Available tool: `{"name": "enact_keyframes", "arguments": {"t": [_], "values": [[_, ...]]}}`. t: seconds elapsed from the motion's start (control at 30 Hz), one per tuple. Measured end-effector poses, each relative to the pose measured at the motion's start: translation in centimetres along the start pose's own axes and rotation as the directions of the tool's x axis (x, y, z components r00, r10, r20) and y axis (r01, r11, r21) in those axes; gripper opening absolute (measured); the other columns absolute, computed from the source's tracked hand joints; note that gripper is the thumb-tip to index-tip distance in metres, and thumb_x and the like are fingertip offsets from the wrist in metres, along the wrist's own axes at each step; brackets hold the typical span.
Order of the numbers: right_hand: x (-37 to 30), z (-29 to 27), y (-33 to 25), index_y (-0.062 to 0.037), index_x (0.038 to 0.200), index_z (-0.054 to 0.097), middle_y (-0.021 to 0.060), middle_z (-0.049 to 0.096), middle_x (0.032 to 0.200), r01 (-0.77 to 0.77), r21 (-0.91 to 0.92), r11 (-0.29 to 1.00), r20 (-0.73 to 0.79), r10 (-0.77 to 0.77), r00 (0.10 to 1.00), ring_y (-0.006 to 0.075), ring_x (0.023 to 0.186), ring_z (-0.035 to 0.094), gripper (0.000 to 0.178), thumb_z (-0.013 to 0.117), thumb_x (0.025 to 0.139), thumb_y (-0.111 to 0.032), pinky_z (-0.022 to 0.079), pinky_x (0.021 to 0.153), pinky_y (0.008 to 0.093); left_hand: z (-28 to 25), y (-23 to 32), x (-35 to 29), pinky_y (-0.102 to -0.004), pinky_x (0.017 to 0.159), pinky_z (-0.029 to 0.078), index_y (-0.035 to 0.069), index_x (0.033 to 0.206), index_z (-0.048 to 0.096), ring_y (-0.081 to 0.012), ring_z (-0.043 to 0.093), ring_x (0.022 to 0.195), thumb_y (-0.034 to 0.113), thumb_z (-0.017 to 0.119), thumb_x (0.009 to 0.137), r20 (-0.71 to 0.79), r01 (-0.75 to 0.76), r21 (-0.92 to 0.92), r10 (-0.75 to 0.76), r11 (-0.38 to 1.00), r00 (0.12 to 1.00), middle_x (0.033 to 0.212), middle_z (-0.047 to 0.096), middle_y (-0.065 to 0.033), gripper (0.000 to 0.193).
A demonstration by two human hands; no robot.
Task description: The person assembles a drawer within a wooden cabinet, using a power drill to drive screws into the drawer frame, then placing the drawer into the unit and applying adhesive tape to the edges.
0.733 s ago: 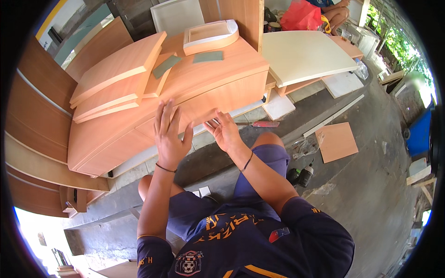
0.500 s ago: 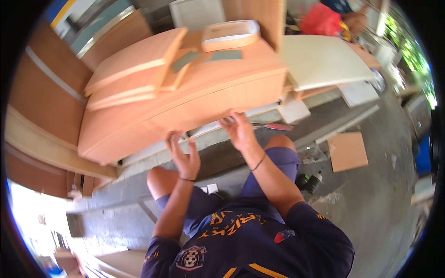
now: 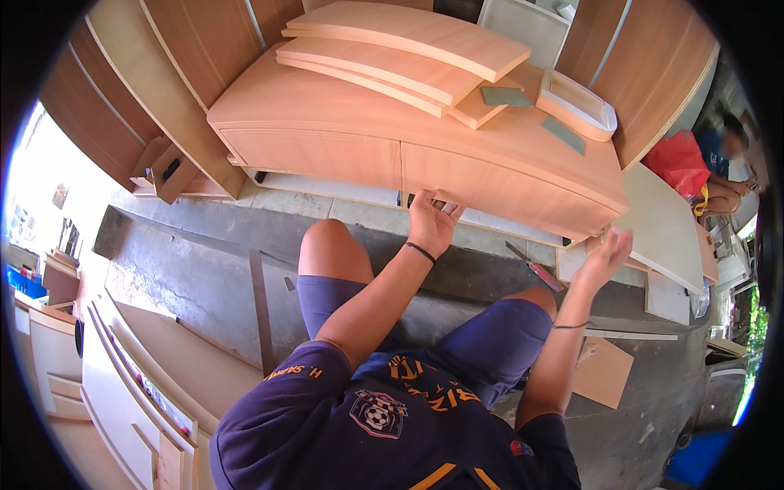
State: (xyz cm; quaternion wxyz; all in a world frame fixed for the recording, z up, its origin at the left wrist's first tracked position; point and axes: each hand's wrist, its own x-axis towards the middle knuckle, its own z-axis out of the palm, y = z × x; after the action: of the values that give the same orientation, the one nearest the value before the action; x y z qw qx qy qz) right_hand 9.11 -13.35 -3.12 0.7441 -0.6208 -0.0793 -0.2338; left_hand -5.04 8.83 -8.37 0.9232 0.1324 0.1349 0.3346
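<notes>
A low wooden cabinet (image 3: 327, 122) with a curved front stands before my knees. Two wood-grain drawer fronts meet at a narrow gap; the left one (image 3: 314, 155) and the right one (image 3: 506, 184) both look closed. Just right of that gap, my left hand (image 3: 431, 222) curls its fingers at the lower edge of the right front, the fingertips partly hidden. My right hand (image 3: 603, 260) is off the cabinet, near its right end, fingers stretched out and holding nothing. On the floor below the front lies a red-handled screwdriver-like tool (image 3: 543, 275).
Curved wooden boards (image 3: 392, 65) are stacked on the cabinet top, beside a shallow rounded tray (image 3: 576, 106) and green-grey pieces (image 3: 506, 96). Tall panels (image 3: 204, 57) rise at the back left. A cream board (image 3: 665, 220) lies at right, where another person (image 3: 723, 163) sits.
The view has turned left, so the cabinet sits farther right. My right hand has come away from the front's lower edge toward the cabinet's right end. My left hand stays at the lower edge.
</notes>
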Motion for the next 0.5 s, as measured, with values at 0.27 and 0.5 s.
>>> {"name": "enact_keyframes", "arguments": {"t": [0.27,0.5], "values": [[3.4,1.4,0.7,0.0042,0.115,0.050,0.0100,0.055,0.112,-0.112,0.030,0.993,0.259,0.101,0.961,0.0150,0.104,0.049,0.051,0.063,0.084,-0.035,0.036,0.089,0.0276,-0.3,0.5,-0.2,-0.0498,0.103,0.030,-0.005,0.131,0.023,-0.0373,0.033,0.126,0.052,0.050,0.080,0.028,0.053,-0.047,-0.052,0.997,0.998,0.133,0.030,-0.0212,0.081],[2.2,1.2,0.5,0.0042,0.119,0.049,0.0098,0.054,0.116,-0.101,0.176,0.979,0.268,0.051,0.962,0.0157,0.107,0.049,0.047,0.065,0.084,-0.023,0.035,0.092,0.0275,0.9,3.6,-0.4,-0.0552,0.101,0.027,-0.001,0.139,0.011,-0.0390,0.028,0.129,0.077,0.042,0.073,0.008,0.039,0.177,-0.041,0.984,0.999,0.140,0.022,-0.0207,0.107]]}}
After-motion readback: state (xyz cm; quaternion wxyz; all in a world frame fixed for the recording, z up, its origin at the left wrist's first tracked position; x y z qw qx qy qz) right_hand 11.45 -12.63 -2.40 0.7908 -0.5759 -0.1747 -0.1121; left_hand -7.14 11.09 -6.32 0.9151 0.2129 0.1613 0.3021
